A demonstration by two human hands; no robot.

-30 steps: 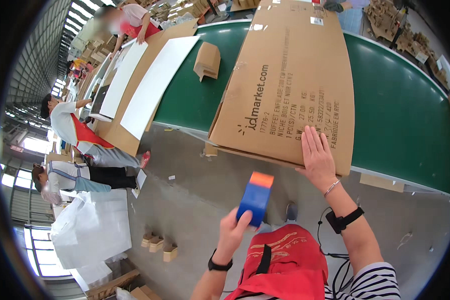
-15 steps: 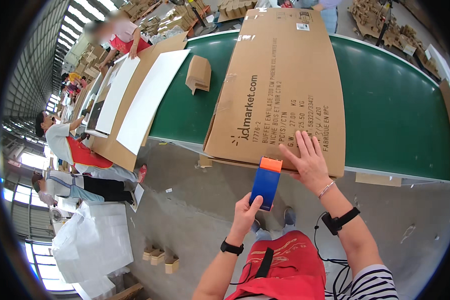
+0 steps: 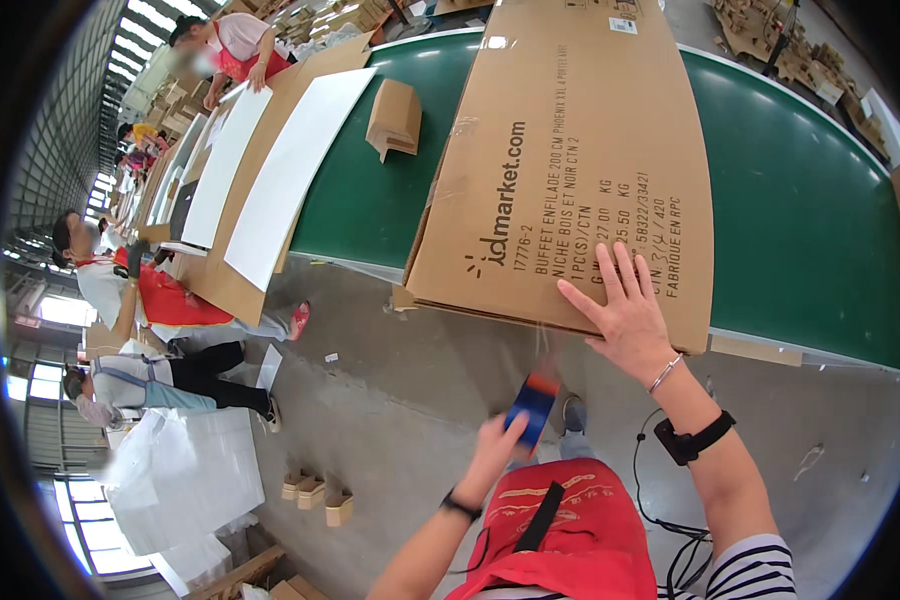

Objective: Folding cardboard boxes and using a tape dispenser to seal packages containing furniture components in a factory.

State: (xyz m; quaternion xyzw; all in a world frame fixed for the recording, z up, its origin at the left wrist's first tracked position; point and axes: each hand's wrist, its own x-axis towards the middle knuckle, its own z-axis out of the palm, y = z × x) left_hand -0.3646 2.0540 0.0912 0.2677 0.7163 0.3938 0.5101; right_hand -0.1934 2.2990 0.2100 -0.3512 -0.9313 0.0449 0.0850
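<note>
At carton (image 3: pixel 580 130) edge: right hand (image 3: pixel 628 328); across gap: left hand (image 3: pixel 494 450) gripping tape dispenser (image 3: pixel 532 408).

A carton (image 3: pixel 580 150) is lying across the conveyor (image 3: pixel 790 220), its near end overhanging the edge; the right hand (image 3: pixel 625 320) is resting on that end, and before it the left hand (image 3: pixel 495 447) is holding a tape dispenser (image 3: pixel 535 409). Left of the carton, a folded cardboard piece (image 3: pixel 395 113) is lying on the conveyor, and beyond that two panels (image 3: pixel 295 170) are lying side by side on a cardboard sheet (image 3: pixel 225 285). On the floor (image 3: pixel 400 375), three small cardboard pieces (image 3: pixel 311 492) are sitting right of a plastic-covered pile (image 3: pixel 190 480).
</note>
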